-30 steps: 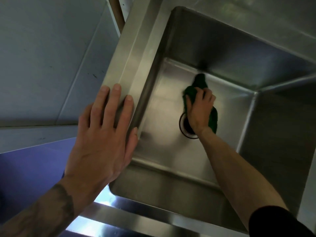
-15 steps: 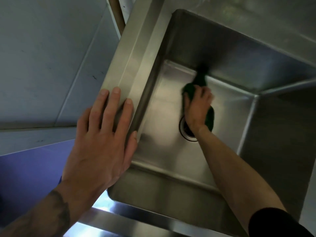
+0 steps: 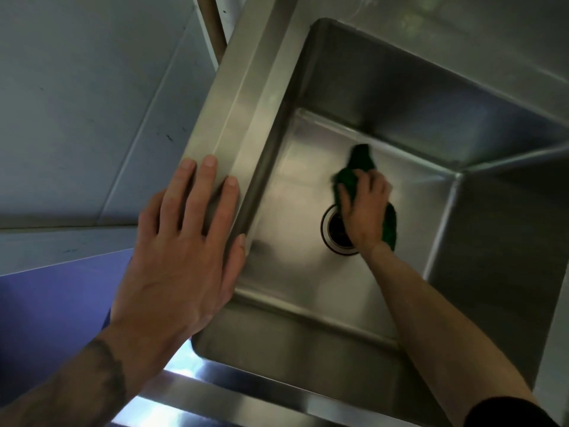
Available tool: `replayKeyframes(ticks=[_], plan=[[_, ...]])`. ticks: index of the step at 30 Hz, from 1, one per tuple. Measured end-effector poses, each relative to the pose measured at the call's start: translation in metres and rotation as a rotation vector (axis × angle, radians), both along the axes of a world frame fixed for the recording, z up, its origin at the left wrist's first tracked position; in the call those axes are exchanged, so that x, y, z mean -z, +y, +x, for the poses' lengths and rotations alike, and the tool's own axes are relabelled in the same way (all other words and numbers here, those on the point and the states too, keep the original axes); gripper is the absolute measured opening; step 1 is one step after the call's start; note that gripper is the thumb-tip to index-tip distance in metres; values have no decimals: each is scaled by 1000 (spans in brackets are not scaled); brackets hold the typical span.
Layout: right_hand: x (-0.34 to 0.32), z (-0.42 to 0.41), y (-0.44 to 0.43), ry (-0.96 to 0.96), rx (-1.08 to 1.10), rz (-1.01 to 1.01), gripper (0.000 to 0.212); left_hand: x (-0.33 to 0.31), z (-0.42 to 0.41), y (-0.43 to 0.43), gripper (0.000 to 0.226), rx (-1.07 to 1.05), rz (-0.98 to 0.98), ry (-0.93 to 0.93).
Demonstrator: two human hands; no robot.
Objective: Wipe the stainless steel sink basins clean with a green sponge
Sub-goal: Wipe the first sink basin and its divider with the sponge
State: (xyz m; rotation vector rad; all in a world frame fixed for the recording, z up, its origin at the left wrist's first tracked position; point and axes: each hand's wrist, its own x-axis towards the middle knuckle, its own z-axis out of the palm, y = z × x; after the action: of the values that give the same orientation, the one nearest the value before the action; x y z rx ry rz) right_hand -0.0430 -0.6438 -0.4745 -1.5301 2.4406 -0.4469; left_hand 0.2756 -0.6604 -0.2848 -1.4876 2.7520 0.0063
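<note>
My right hand (image 3: 365, 208) grips a dark green sponge (image 3: 360, 158) on the stainless steel sink basin (image 3: 400, 97) floor, long axis toward the far wall; my left hand (image 3: 181, 251) lies flat, fingers straight, on the rim (image 3: 234, 97).

Left grip (image 3: 181, 251) lies flat with straight fingers; right grip (image 3: 365, 208), arm outstretched, curls round the sponge (image 3: 358, 160).
</note>
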Motion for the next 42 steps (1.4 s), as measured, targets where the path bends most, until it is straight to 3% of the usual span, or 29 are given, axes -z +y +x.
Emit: replayKeyframes(ticks=[2, 3, 6, 8, 13, 15, 21, 25, 31, 37, 42], plan=[[-1, -16, 13, -15, -198, 33, 43, 0, -1, 0, 65, -6, -3, 6], [-2, -31, 20, -15, -167, 46, 44, -1, -1, 0, 65, -7, 0, 10], [-4, -68, 58, 3, 205, 82, 46, 0, 0, 0, 65, 2, 9, 6], [-7, -63, 99, 72, 283, 98, 45, 0, 0, 0, 65, -2, 0, 7], [-11, -15, 185, 17, 21, 258, 56, 0, 1, 0, 66, 6, 2, -7], [-7, -31, 164, 18, 26, 226, 53, 0, 1, 0, 66, 1, 4, -17], [-11, -42, 87, 3, 394, 109, 51, 1, 0, 0, 66, -1, -2, -5], [-8, 13, 109, -91, 267, 73, 47, 1, 1, 1, 66, -2, 5, -13], [-4, 24, 40, -105, 337, -21, 44, 1, -1, 0, 65, -2, -2, -2], [-1, 36, 78, -69, -261, 58, 43, -1, -1, 1, 64, -2, -5, 17], [6, 39, 54, -57, -21, -8, 47, 0, -1, 2, 64, -3, -13, -4]])
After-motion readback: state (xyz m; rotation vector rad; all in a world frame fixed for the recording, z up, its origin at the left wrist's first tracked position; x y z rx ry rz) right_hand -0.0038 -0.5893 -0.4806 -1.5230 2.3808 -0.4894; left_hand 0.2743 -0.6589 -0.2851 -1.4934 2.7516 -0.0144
